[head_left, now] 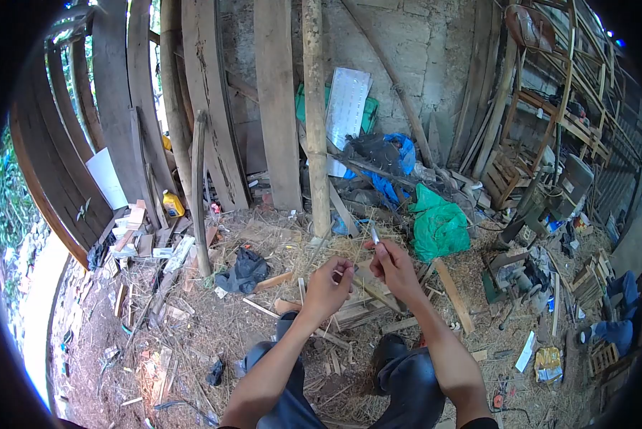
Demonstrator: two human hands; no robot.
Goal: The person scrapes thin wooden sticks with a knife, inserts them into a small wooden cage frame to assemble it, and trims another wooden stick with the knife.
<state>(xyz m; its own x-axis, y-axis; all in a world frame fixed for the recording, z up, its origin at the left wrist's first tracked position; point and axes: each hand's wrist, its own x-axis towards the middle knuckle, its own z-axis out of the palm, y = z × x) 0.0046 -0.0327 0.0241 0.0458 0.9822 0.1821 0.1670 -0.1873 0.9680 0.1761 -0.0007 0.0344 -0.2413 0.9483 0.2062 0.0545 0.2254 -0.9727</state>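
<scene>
In the middle of the head view, my right hand (394, 270) is closed around a slim, pale, pointed object (374, 233). Its tip sticks up past my thumb; it looks like a small blade, but I cannot make out the exact kind. Close by on the left, my left hand (329, 287) is curled with fingertips pinched together. Anything between those fingers is too small to tell. The two hands are slightly apart, raised over wood strips (364, 311) lying on the ground between my legs.
A wooden post (316, 129) stands straight ahead. Beyond my hands lie a green plastic sack (439, 223) and a black plastic bag (244, 272). A yellow bottle (172, 204) stands left by tall planks (210, 107). Machinery (549, 207) and scrap fill the right side.
</scene>
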